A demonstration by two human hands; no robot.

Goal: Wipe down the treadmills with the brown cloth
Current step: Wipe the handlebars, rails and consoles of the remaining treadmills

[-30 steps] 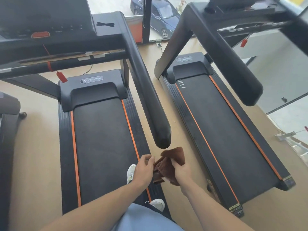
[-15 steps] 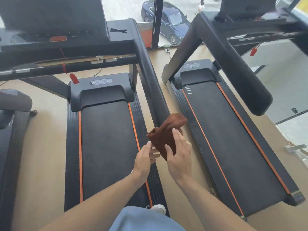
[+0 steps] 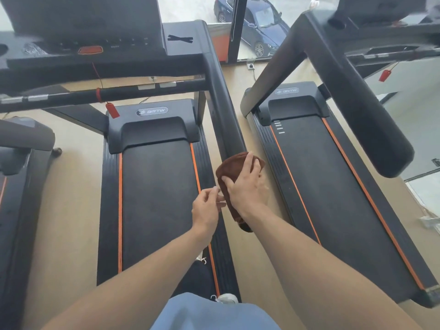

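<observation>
Draped over end of long black padded treadmill handrail (image 3: pixel 223 110): soft brown cloth (image 3: pixel 229 171); clamped there by right hand (image 3: pixel 247 186), fingers spread, probably for wiping; left hand (image 3: pixel 206 209) beside, fingers loosely curled, empty.

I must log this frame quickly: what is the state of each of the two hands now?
Left hand: open, fingers loosely curled, holding nothing.
Right hand: holds the brown cloth over the end of the handrail.
</observation>
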